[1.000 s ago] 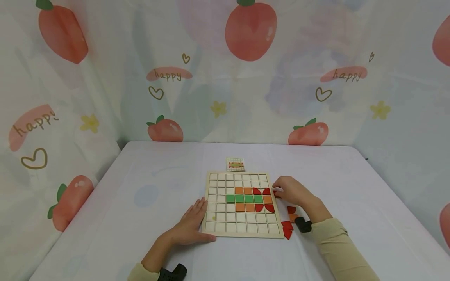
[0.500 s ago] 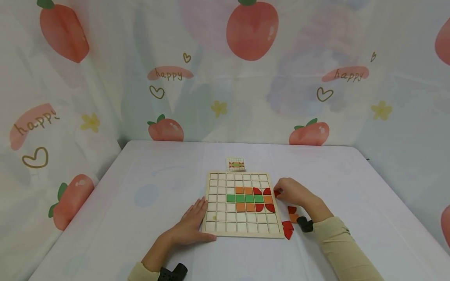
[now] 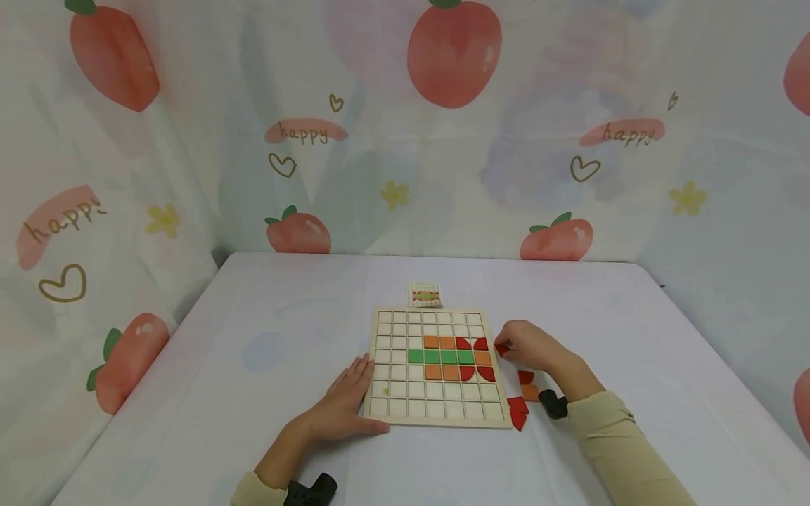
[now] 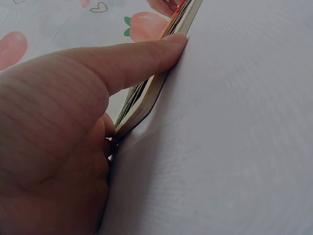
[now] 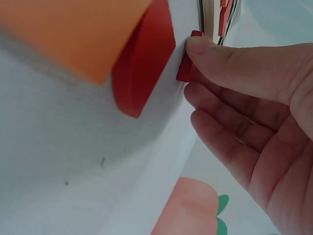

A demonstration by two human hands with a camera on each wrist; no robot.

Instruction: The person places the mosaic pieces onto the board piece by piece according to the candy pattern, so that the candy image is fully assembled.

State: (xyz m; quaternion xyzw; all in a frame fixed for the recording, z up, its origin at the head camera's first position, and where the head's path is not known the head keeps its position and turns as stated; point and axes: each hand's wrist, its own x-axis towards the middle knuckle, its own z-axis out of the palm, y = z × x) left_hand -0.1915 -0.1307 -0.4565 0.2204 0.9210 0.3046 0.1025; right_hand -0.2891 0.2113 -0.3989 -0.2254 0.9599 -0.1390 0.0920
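My left hand [image 3: 338, 404] rests at the near left corner of a wooden grid board [image 3: 436, 424]. Its fingers lie straight along the left edge, and the thumb [image 4: 151, 54] touches the near edge. Just off the board's right edge, my right hand [image 3: 531, 346] pinches a small red tile [image 5: 186, 66] between thumb and fingertips, which partly cover it. Set in the board are a row of green tiles [image 3: 432, 357], orange square tiles [image 3: 432, 372] above and below it, another orange square tile [image 3: 482, 358] at the right, and several red rounded tiles [image 3: 486, 374].
Beside the board's right edge lie loose red tiles [image 3: 517, 405], an orange tile [image 3: 529, 392] and a red rounded tile [image 3: 525, 377], close by my right wrist. A small pattern card [image 3: 425, 295] lies behind the board. A printed cloth backdrop [image 3: 392, 232] closes off the table's far side.
My right hand has shifted slightly right, away from the board's edge, and more of the red tile shows at its fingertips. The left hand and the board keep their places.
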